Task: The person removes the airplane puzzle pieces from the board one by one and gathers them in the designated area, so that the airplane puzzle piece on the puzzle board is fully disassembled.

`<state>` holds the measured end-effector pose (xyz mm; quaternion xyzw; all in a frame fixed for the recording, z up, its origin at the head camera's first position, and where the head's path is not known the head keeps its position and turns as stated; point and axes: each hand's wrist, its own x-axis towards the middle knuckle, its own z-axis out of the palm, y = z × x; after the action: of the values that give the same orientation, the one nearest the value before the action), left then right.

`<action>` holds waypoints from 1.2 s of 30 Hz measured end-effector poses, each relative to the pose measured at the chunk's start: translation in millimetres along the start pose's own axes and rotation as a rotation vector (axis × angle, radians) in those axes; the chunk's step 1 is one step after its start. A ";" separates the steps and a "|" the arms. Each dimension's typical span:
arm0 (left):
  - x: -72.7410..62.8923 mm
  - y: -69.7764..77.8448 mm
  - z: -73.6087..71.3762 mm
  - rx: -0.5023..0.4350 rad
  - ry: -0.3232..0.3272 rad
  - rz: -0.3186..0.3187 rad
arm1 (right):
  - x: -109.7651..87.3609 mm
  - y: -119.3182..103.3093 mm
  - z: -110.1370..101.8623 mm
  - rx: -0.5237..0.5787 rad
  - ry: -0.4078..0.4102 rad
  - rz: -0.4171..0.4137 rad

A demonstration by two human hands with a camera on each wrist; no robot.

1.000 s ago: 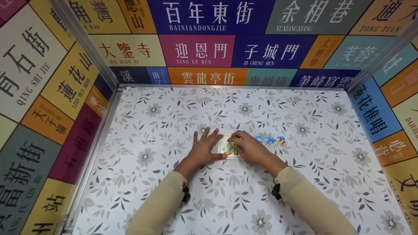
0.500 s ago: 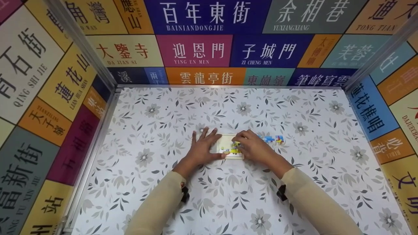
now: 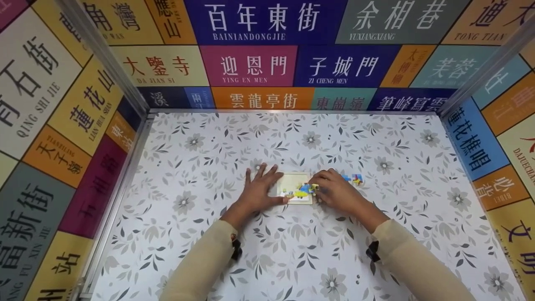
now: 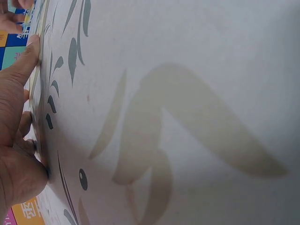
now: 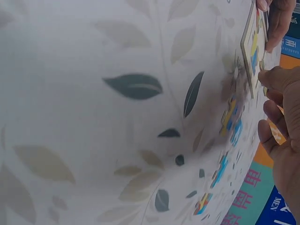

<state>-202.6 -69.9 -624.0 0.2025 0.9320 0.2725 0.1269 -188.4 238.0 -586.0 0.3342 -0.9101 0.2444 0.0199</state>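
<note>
A small jigsaw puzzle tray (image 3: 288,179) with a pale wooden frame lies on the table, with yellow and blue pieces (image 3: 301,191) in its lower part. My left hand (image 3: 260,190) rests at its left side, fingers spread, thumb touching the lower left of the tray. Over the right edge of the tray, my right hand (image 3: 336,190) pinches a yellow jigsaw puzzle piece (image 3: 314,188) between thumb and fingers. The right wrist view shows this piece edge-on at the fingertips (image 5: 269,77), close over the tray's corner; its picture is mostly hidden.
Several loose jigsaw pieces lie in a row right of the tray, among them a blue one (image 5: 219,171) and a red, yellow and blue one (image 3: 357,179). My right hand partly covers that row. Lettered panels (image 3: 250,65) wall in the floral-covered table (image 3: 234,142).
My right hand has drawn to the right, from over the tray's middle to its right edge, where the piece now shows in its fingers. My left hand has stayed in place.
</note>
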 end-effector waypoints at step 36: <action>-1.4 -0.7 -0.3 -0.020 -0.003 0.001 | -57.4 45.8 -27.7 -0.023 0.034 0.076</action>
<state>-201.7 -71.2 -624.0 0.2021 0.9289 0.2816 0.1302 -175.7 315.2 -592.9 0.2948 -0.9244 0.2400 0.0296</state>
